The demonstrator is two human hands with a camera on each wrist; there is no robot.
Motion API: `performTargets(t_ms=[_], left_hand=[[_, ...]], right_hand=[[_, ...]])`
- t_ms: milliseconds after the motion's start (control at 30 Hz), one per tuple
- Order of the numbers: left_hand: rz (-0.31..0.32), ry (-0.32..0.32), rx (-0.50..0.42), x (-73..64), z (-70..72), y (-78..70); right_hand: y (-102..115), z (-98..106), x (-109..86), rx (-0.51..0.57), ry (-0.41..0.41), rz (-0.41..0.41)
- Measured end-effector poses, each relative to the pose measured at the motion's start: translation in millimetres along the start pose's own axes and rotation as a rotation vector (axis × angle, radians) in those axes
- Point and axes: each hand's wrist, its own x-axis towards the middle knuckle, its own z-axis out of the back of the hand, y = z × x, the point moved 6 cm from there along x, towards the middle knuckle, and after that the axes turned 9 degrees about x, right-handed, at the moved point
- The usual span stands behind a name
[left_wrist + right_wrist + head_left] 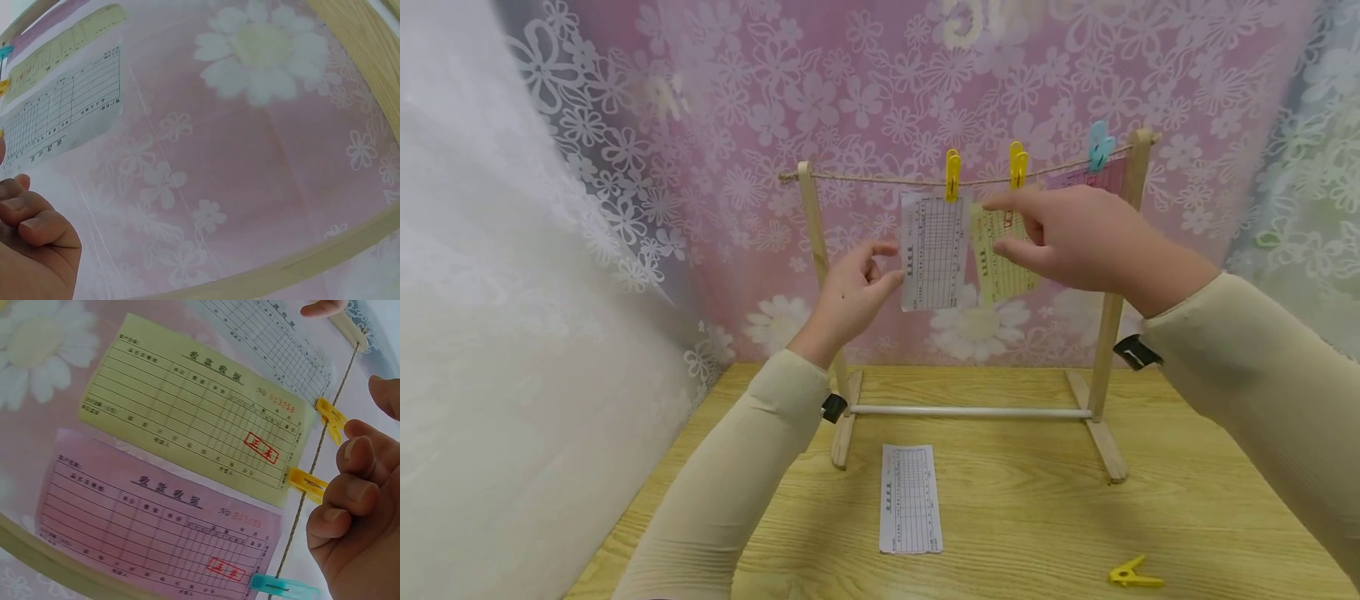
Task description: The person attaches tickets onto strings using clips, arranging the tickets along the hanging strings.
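Note:
A white receipt slip (934,250) hangs from a twine line by a yellow clothespin (952,175). Beside it hangs a yellow receipt slip (200,412) under another yellow clothespin (306,483). Farther right, a blue clothespin (1101,147) holds a pink receipt slip (156,519). My left hand (859,292) is at the white slip's left edge, thumb and forefinger apart, other fingers loosely bent. In front of the yellow slip, my right hand (1078,237) has its forefinger and thumb stretched leftward with a gap between them. Neither hand holds anything.
The twine (880,178) spans a wooden stand (1108,350) with a white crossbar (970,412). On the wood-grain table lie another white slip (912,500) and a loose yellow clothespin (1133,573). A flowered pink curtain (850,108) hangs behind.

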Motion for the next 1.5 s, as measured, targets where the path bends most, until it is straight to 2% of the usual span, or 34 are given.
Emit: performTargets(t_ms=[267, 600, 733, 1000, 1233, 1500], left_hand=[[-0.030, 0.037, 0.039, -13.5, -2.8, 6.3], [-0.036, 0.040, 0.057, -31.4, -7.2, 22.0], [-0.023, 0.044, 0.067, -37.8, -10.6, 27.4], [0.010, 0.069, 0.068, -52.2, -22.6, 42.3], [0.043, 0.124, 0.068, -66.4, -36.3, 58.5], [0.087, 0.170, 0.078, -79.7, -46.6, 76.7]], right_hand=[[-10, -13, -19.6, 0.041, 0.028, -0.020], [-24, -30, -46.3, 0.070, -0.004, -0.006], [-30, -36, -56.8, 0.082, -0.010, -0.004], [-44, -61, -84.1, 0.193, 0.039, -0.052], [-58, -80, -109.4, 0.170, 0.013, 0.014], [-73, -99, -134.3, 0.231, 0.054, -0.048]])
